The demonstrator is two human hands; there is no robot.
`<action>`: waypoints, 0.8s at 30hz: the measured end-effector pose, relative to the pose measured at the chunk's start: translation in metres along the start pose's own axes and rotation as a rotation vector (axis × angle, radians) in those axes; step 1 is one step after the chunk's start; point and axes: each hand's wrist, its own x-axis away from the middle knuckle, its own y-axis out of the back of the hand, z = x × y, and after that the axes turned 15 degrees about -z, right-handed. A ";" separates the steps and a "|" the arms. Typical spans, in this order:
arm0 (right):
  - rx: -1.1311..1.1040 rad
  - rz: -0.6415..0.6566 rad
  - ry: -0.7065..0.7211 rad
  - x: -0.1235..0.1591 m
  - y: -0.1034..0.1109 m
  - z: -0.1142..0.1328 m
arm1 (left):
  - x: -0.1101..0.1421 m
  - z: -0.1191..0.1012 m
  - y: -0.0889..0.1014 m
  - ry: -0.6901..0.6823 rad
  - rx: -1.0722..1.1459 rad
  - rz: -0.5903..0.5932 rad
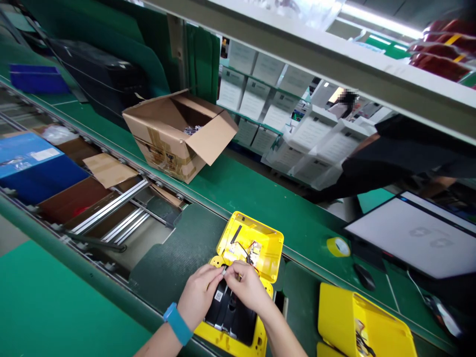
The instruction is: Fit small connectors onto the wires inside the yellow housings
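An open yellow plastic case [227, 343] lies on the dark green work surface below me. Its raised half [275, 248] holds a small circuit board [255, 252] and thin black and red wires. A black panel [241, 322] with a white code label [218, 295] fills the nearer half. Over the seam between the halves, my left hand [199, 292] pinches a small pale piece [223, 271], too small to identify. My right hand [247, 286] meets it there, fingertips closed at the same piece. Both hands partly cover the black panel. A teal band circles my left wrist.
More yellow casings [336, 312] stand at the lower right. Behind them are a tape roll [339, 247], a mouse [363, 276] and a monitor [420, 233]. An open cardboard box [163, 144] sits on the green bench. A person in dark clothing [394, 153] is across it.
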 end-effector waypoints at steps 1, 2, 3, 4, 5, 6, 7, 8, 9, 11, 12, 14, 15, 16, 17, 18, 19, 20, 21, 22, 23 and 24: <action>-0.015 0.007 -0.013 0.000 0.000 0.000 | 0.000 -0.001 0.000 -0.017 -0.024 0.008; -0.032 0.013 -0.030 0.000 0.000 -0.001 | 0.000 -0.002 0.000 -0.030 -0.044 0.013; -0.048 0.016 -0.049 0.001 0.000 -0.002 | 0.000 -0.003 0.000 -0.041 -0.057 0.017; -0.063 0.018 -0.067 0.001 0.000 -0.002 | 0.000 -0.003 0.000 -0.052 -0.066 0.018; -0.079 0.021 -0.083 0.001 -0.001 -0.003 | 0.000 -0.003 -0.001 -0.062 -0.070 0.016; -0.091 0.021 -0.093 0.001 -0.001 -0.003 | 0.000 -0.002 -0.001 -0.070 -0.073 0.013; -0.102 0.021 -0.100 0.000 -0.002 -0.004 | 0.001 -0.002 -0.001 -0.073 -0.073 0.011; -0.110 0.021 -0.103 0.000 -0.002 -0.004 | 0.001 -0.001 -0.001 -0.073 -0.072 0.011; -0.116 0.020 -0.107 0.000 -0.002 -0.004 | 0.001 -0.001 -0.001 -0.070 -0.070 0.010; -0.121 0.014 -0.116 -0.001 -0.003 -0.005 | 0.001 -0.001 -0.002 -0.060 -0.061 0.016; -0.121 0.011 -0.120 -0.001 -0.004 -0.005 | 0.000 -0.002 -0.002 -0.055 -0.056 0.021; -0.120 0.005 -0.122 -0.003 -0.007 -0.007 | -0.002 -0.004 -0.004 -0.042 -0.052 0.027; -0.125 0.007 -0.121 -0.004 -0.009 -0.008 | -0.004 -0.004 -0.004 -0.035 -0.053 0.027; -0.136 0.012 -0.123 -0.005 -0.011 -0.009 | -0.006 -0.003 -0.004 -0.026 -0.056 0.024; -0.145 0.018 -0.128 -0.007 -0.013 -0.009 | -0.008 -0.001 -0.002 -0.017 -0.060 0.023; -0.145 0.027 -0.121 -0.008 -0.015 -0.008 | -0.008 0.003 0.000 -0.007 -0.058 0.033; -0.122 0.036 -0.093 -0.009 -0.015 -0.007 | -0.008 0.009 0.004 0.007 -0.050 0.059; -0.074 0.041 -0.043 -0.009 -0.013 -0.005 | -0.007 0.015 0.008 0.034 -0.029 0.105; -0.004 0.040 0.017 -0.007 -0.008 -0.003 | -0.006 0.023 0.013 0.066 0.008 0.162; 0.076 0.037 0.083 -0.004 -0.001 -0.002 | -0.006 0.030 0.016 0.109 0.057 0.213; 0.149 0.027 0.137 0.002 0.009 -0.003 | -0.008 0.038 0.017 0.125 0.096 0.242; 0.201 0.001 0.165 0.009 0.021 -0.005 | -0.015 0.043 0.013 0.115 0.128 0.257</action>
